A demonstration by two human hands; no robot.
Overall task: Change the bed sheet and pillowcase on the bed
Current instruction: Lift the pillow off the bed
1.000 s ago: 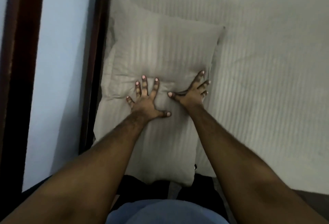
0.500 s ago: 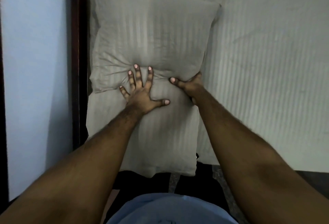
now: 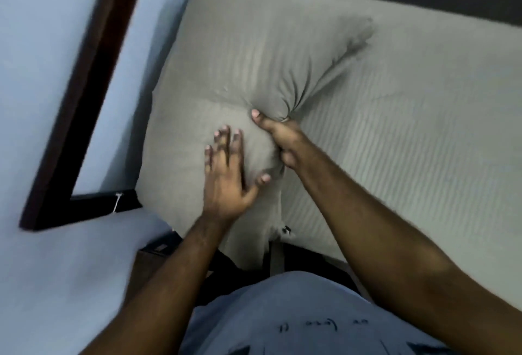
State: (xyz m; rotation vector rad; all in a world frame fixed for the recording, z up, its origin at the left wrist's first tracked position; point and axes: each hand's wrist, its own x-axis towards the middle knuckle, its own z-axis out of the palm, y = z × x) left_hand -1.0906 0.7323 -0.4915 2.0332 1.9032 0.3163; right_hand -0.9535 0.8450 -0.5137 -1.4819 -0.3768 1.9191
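The plump grey striped fabric pillow [image 3: 254, 72] is lying at the left end of the bed, up against the pale blue wall [image 3: 50, 44], on top of the grey ribbed bed sheet [image 3: 409, 128]. Its right edge is being gathered by the right hand [image 3: 282, 140], whose fingers are curled into a bunch of the cloth, with deep creases fanning out from the grip towards the far right corner. The left hand [image 3: 226, 174] is laid flat on the near half of the pillow, fingers straight and spread, nothing clutched; it is blurred, so how hard it presses cannot be told.

The pillow is judged to be light and very soft: the filling gives under the grip, and the case puckers freely. The weave looks smooth with a faint woven stripe, so some slip between case and filling is to be expected. A firm hold is best taken where cloth can be bunched, at an edge or a corner, as is being done now; the open end of the case cannot be made out. The sheet beneath appears thin, limp and matte, drawn fairly flat over the mattress. A dark wooden frame [image 3: 84, 100], hard and glossy, is seen on the wall at the left.
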